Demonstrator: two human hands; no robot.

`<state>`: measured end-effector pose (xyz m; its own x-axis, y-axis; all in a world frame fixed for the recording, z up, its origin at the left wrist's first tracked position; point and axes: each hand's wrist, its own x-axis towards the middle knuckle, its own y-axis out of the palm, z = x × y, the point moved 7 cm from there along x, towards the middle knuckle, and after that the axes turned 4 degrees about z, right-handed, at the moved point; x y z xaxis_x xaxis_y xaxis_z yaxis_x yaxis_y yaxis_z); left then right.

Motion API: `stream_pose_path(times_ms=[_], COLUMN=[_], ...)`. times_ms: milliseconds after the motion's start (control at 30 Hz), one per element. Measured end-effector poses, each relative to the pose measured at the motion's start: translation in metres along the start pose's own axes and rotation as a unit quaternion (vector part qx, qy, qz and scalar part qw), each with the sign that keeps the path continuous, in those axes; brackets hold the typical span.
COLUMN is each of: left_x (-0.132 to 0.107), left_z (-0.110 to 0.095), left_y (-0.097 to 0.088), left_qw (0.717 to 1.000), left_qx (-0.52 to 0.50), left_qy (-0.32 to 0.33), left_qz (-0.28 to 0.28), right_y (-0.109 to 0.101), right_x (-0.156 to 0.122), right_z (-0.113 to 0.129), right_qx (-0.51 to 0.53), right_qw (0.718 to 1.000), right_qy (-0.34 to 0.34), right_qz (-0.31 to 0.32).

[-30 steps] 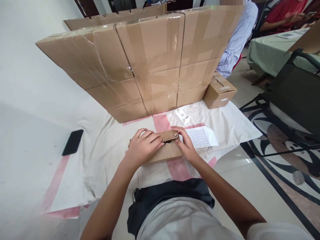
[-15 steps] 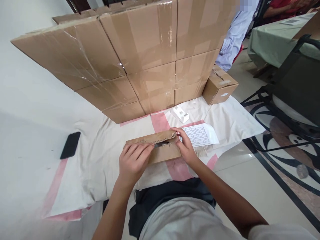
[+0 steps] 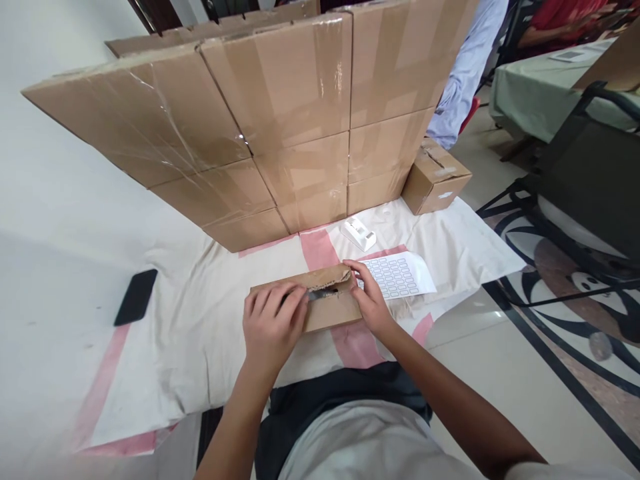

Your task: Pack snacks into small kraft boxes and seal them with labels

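Note:
A small flat cardboard box [image 3: 333, 316] lies on the cloth in front of me, its top torn along a ragged slit. Something grey and dark shows in the slit; what it is I cannot tell. My left hand [image 3: 275, 313] lies over the left part of the box, fingers curled at the slit and their tips partly hidden. At the box's right end, my right hand [image 3: 369, 297] grips it with thumb and fingers. Just beyond that hand lies a white sheet of printed labels [image 3: 400, 275]. Behind it sits a small white device [image 3: 359, 233].
A wall of taped cardboard cartons [image 3: 300, 160] stands at the back of the cloth-covered table [image 3: 200, 340]. Another small carton [image 3: 436, 177] sits at the back right, a black phone [image 3: 136, 297] at the left. To the right are a dark chair [image 3: 590, 167] and people near a green-covered table [image 3: 530, 87].
My left hand's fingers have shifted slightly and curl more at the slit. The right hand keeps its grip, and the whole view has tilted a little.

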<state>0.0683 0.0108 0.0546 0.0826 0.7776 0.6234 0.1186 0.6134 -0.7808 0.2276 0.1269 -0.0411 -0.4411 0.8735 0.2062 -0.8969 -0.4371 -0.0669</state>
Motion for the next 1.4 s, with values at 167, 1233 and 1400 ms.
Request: stream_pose_path(times_ms=[167,1233,1400], left_x=[-0.001,-0.008,-0.006], left_z=[-0.003,0.002,-0.004], left_y=[-0.003,0.017,0.012], left_qw=[0.999,0.98,0.982], left_qx=[-0.024,-0.14,-0.138], left_qy=[0.045,0.011,0.051], left_qz=[0.004,0.143,0.114], right_y=[0.001,-0.109,-0.105], right_x=[-0.001,0.16,0.168], right_z=[0.002,-0.076,-0.075], right_qx=[-0.008,-0.228,-0.228], right_qw=[1.0,0.924,0.905], right_qy=[-0.008,0.307,0.357], right_qz=[-0.006,-0.003,0.028])
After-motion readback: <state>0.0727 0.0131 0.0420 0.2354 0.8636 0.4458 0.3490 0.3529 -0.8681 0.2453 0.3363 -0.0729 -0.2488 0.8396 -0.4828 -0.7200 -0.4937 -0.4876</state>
